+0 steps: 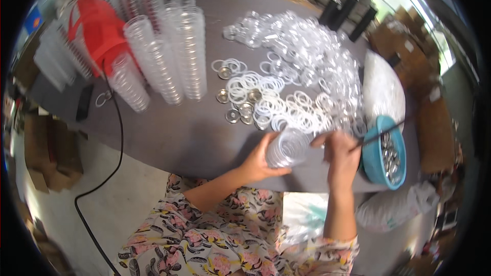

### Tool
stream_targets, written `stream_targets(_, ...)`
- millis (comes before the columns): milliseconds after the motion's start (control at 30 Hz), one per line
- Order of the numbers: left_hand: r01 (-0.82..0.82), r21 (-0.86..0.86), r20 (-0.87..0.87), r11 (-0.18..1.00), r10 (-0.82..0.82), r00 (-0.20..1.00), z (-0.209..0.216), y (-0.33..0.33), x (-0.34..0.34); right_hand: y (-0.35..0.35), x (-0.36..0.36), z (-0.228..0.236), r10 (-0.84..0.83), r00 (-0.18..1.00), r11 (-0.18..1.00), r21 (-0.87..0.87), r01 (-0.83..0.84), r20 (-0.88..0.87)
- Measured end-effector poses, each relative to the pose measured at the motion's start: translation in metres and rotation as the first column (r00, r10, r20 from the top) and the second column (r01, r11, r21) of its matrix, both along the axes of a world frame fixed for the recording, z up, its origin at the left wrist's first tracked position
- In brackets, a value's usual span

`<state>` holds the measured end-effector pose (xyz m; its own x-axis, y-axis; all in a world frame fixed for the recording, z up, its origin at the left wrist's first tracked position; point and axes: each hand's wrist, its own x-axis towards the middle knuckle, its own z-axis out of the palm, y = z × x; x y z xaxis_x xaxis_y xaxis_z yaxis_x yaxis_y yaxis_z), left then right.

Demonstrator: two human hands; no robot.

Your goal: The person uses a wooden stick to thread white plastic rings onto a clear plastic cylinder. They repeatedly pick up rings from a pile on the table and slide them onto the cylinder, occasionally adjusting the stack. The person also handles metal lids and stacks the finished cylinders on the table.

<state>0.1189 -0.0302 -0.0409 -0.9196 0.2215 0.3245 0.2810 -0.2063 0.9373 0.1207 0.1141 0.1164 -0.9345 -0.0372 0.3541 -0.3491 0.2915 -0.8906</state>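
From where I am standing, the person's left hand (262, 159) is gripping a clear, round, ribbed-looking plastic container (288, 148) just below the centre of the frame, its fingers curving around the outside. The container is tilting, with a round end facing upward; its see-through, colourless wall is showing close-set rings and pale glints. I cannot tell whether it is one piece or several nested. The right hand (340, 158) is hovering just beside it, to the right; it is appearing blurred, and I cannot tell whether its fingers are gripping the thin dark rod (381, 134) that is extending over an oval light-blue plastic basin (372, 159). Shiny silver metal pieces (391, 161) are lying in the basin. Flat white rings (299, 112) are lying heaped above the container. Tall columns of nested clear cups (192, 56) are standing in the upper left.
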Motion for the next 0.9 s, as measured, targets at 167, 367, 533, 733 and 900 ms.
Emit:
stream_targets(167, -0.094, -0.268, -0.108, 0.959, 0.068, 0.992, -0.033, 0.004, 0.011, 0.004, 0.043, -0.06, 0.074, 0.976, 0.909, 0.416, 0.017, -0.203)
stream_targets(367, -0.125, -0.337, -0.158, 0.933, 0.074, 0.985, -0.024, -0.006, 0.006, -0.005, 0.034, -0.06, 0.086, 0.976, 0.914, 0.405, 0.003, -0.202)
stream_targets(533, -0.157, -0.253, -0.113, 0.955, 0.132, 0.985, -0.007, -0.063, 0.027, 0.002, 0.032, -0.08, -0.1, 0.986, 0.973, -0.194, 0.126, 0.135)
stream_targets(733, -0.253, -0.012, 0.071, 0.967, 0.253, 0.965, 0.011, -0.145, 0.057, -0.071, 0.02, -0.104, 0.227, 0.866, 0.633, -0.743, 0.216, 0.446)
stream_targets(900, -0.579, 0.206, 0.2, 0.789, 0.545, 0.814, 0.008, -0.191, 0.069, -0.137, 0.02, -0.119, 0.474, 0.75, 0.527, -0.831, 0.178, 0.461)
